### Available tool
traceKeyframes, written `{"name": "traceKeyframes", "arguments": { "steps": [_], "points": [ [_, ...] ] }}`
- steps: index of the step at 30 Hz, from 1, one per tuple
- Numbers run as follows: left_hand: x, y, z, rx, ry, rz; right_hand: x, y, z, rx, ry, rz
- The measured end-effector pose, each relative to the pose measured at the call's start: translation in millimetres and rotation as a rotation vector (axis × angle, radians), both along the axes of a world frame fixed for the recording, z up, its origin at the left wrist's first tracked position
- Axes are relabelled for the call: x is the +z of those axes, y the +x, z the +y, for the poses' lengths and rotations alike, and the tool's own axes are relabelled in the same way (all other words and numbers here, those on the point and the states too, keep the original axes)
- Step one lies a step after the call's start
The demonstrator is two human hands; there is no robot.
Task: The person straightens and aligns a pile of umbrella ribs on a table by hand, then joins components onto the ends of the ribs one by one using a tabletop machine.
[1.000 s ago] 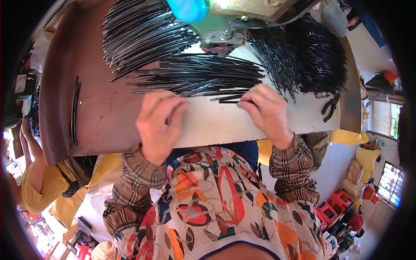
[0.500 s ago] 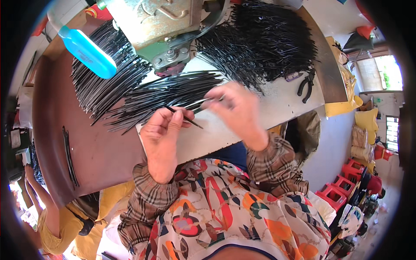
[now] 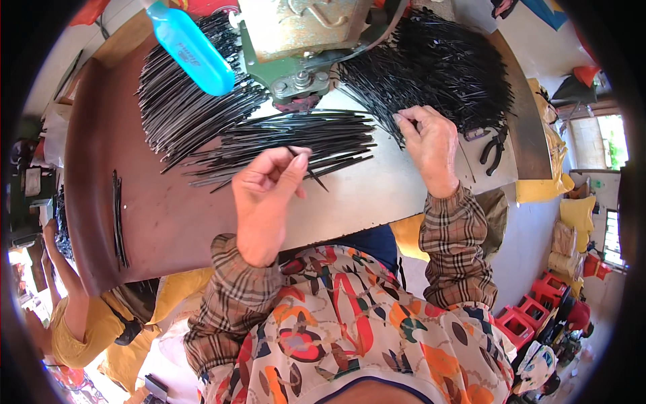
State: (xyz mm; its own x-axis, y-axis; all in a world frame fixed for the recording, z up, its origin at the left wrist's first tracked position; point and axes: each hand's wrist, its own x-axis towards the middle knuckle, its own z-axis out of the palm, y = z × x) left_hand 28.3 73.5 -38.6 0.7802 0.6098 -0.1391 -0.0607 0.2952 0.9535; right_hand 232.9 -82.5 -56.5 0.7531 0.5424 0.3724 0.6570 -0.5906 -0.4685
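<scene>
My left hand (image 3: 264, 202) is closed, pinching a thin black strip (image 3: 317, 178) between thumb and fingers; its free end points down and to the right. Just beyond that hand lies a bundle of similar black strips (image 3: 296, 135) on the table. My right hand (image 3: 434, 145) has its thumb and fingertips pressed together at the near edge of a large tangled heap of black strips (image 3: 451, 74). Whatever is between those fingertips I cannot make out.
A green and metal machine (image 3: 303, 40) stands at the far middle, a light-blue lamp (image 3: 195, 57) left of it. More strips (image 3: 195, 94) lie at the far left, a few (image 3: 118, 219) nearer. Black-handled pliers (image 3: 494, 153) are at right. Someone in yellow (image 3: 84, 330) works at left.
My right hand has moved away from my left hand, rightward to the large heap. My left hand still holds a strip. The view has shifted, so the table appears further right.
</scene>
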Motion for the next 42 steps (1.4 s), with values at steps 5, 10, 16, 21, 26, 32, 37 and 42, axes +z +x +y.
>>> {"name": "traceKeyframes", "arguments": {
  "steps": [5, 10, 16, 21, 26, 32, 37, 42],
  "points": [
    [5.5, -19.9, 9.1, -0.111, 0.044, 0.073, 1.5, 5.5, -5.5, 0.020, 0.117, 0.228],
    [-14.8, -42.0, 13.7, -0.216, 0.205, 0.285, 9.0, 6.8, -1.3, 0.120, 0.175, 0.003],
    [-5.5, -27.5, 18.2, -0.184, 0.586, 0.349, 30.4, -37.7, 30.9, 0.481, 0.379, 0.213],
    [-2.3, -2.7, 29.2, -0.120, 0.039, 0.108, 22.4, -67.4, 58.1, 0.502, 0.314, 0.441],
    [-2.2, 3.3, 29.9, -0.097, -0.055, 0.090, 7.6, -68.6, 70.6, 0.414, 0.411, 0.400],
    [-2.6, 5.7, 31.3, -0.061, -0.037, 0.082, 13.9, -69.2, 74.3, 0.389, 0.331, 0.431],
    [-0.6, 9.3, 32.7, -0.038, 0.003, 0.082, 14.2, -69.3, 75.4, 0.364, 0.324, 0.476],
    [-1.0, 9.1, 33.4, -0.040, 0.009, 0.090, 11.8, -51.3, 73.7, 0.510, 0.334, -0.015]
  ]
}}
